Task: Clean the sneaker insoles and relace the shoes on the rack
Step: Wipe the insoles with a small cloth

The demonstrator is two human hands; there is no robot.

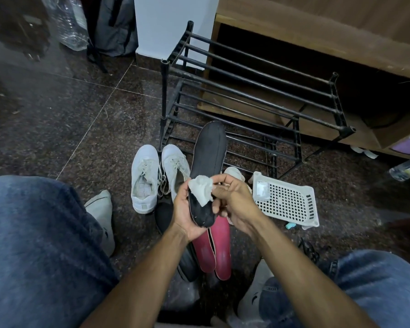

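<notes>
— Holding anything?
— Your left hand (pixel 186 213) grips the black insole (pixel 207 162) at its near end, fingers curled round it; your right hand (pixel 232 201) pinches a white wipe (pixel 200 189) against it.
— Around it?
— Two red insoles (pixel 219 247) lie beneath, white sneakers (pixel 158 176) to the left, a white basket (pixel 287 202) to the right, the black rack (pixel 253 100) beyond, all on dark speckled floor tiles (pixel 81 119).

The hands (pixel 208 204) hide 1 white sneaker (pixel 234 174) beside the basket (pixel 287 202).
</notes>
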